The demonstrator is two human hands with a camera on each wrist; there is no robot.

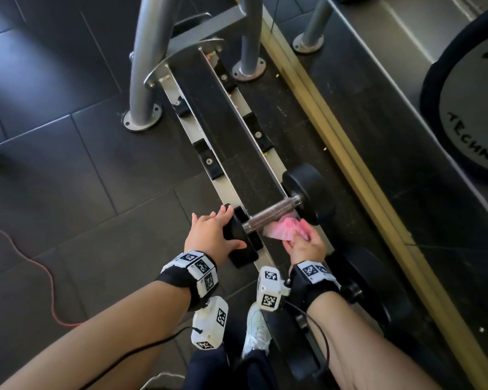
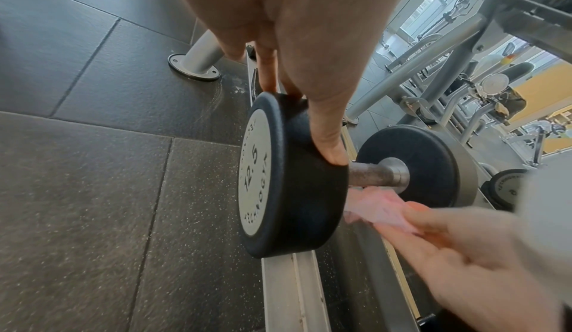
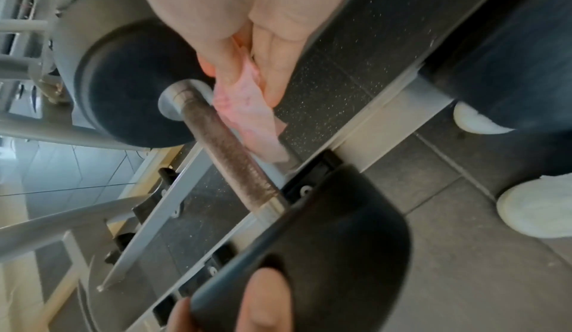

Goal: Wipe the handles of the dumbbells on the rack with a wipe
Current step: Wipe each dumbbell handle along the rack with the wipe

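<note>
Two hands at one dumbbell on the low rack.
Left hand cups its near head; right hand pinches a pink wipe beside the handle, open rail beyond, dark tiled floor.

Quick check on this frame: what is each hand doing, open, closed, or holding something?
Left hand: grips the near head of the dumbbell, fingers over its rim.
Right hand: pinches the pink wipe beside the handle.

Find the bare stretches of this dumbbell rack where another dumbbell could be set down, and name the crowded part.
Free: the rails between the upright posts and the dumbbell. Crowded: that dumbbell, with left hand, right hand and pink wipe.
</note>
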